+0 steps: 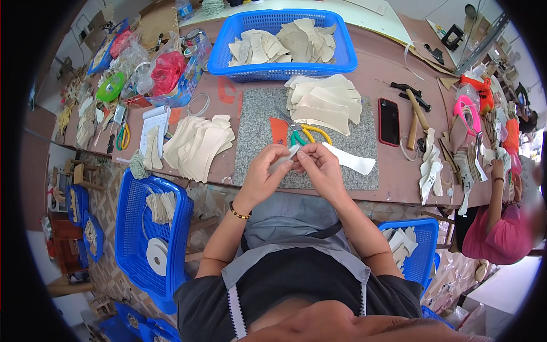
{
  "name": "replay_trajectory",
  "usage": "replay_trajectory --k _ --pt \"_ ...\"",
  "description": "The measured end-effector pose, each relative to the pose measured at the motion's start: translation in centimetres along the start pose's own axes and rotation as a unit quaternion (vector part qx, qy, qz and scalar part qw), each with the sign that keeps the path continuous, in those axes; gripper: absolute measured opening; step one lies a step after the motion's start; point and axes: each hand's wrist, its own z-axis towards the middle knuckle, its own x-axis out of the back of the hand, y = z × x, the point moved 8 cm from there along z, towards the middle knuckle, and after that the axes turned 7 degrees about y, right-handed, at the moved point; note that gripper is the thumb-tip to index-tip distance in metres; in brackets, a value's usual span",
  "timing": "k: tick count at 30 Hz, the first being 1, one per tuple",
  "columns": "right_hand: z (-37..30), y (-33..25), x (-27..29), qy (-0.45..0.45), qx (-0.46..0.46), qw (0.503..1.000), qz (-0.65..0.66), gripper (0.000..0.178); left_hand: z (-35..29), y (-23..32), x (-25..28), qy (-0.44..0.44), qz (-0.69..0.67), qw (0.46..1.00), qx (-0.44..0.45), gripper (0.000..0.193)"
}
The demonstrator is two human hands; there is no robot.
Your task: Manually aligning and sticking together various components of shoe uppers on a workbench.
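Close to the front edge of a speckled grey stone slab point(256, 117), my left hand point(263, 174) and my right hand point(322, 172) meet, fingers pinched. Between them is a cream leather-like cut piece point(354, 161), its wide end showing beyond my right hand. Its middle is hidden by my fingers. Just past my fingertips lie scissors point(310, 134) with green and yellow handles, blades pointing away. An orange piece point(278, 131) is beside them. Stacks of similar cream pieces lie on the slab's far side point(325, 102) and left of it point(199, 145).
A blue basket point(285, 73) of cut pieces stands behind the slab. To the right are a phone point(389, 122) and a hammer point(417, 111). Another blue basket point(126, 228) sits low on the left. At far right, a person in pink point(498, 233) works.
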Motion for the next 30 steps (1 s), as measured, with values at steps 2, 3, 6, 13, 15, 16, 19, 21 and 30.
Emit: replay_trajectory --k 2,3,6,13,15,16,19,21,30 --pt "-0.1 -0.5 -0.5 -0.009 0.019 0.999 -0.028 0.015 0.3 2.5 0.1 0.016 0.092 0.987 -0.129 0.020" --pt "-0.1 -0.6 -0.6 -0.009 0.021 0.999 -0.027 0.015 0.4 3.4 0.3 0.043 0.137 0.976 -0.164 0.020" --pt "0.1 -1.4 -0.8 0.004 0.054 0.998 -0.012 0.013 0.5 4.6 0.7 0.074 0.162 0.965 -0.191 0.023" --pt "-0.7 -5.3 -2.6 0.012 0.240 0.956 -0.169 0.011 0.9 5.2 0.5 0.078 0.259 0.947 -0.172 0.036" --pt "-0.6 -5.3 -2.7 0.014 0.248 0.950 -0.187 0.011 0.8 5.3 0.2 0.077 0.288 0.935 -0.191 0.037" --pt "-0.5 -4.9 -2.5 0.020 0.245 0.951 -0.186 0.010 0.7 5.5 0.0 0.080 0.316 0.922 -0.209 0.037" --pt "-0.3 -4.2 -2.1 0.028 0.238 0.954 -0.183 0.009 0.6 5.3 0.3 0.096 0.231 0.951 -0.180 0.029" --pt "-0.2 -3.9 -1.9 0.028 0.233 0.955 -0.182 0.009 0.4 5.0 0.5 0.097 0.214 0.958 -0.162 0.024" --pt "-0.6 -4.7 -1.5 0.038 0.245 0.935 -0.252 0.009 0.5 5.4 0.0 0.082 0.214 0.958 -0.171 0.017"
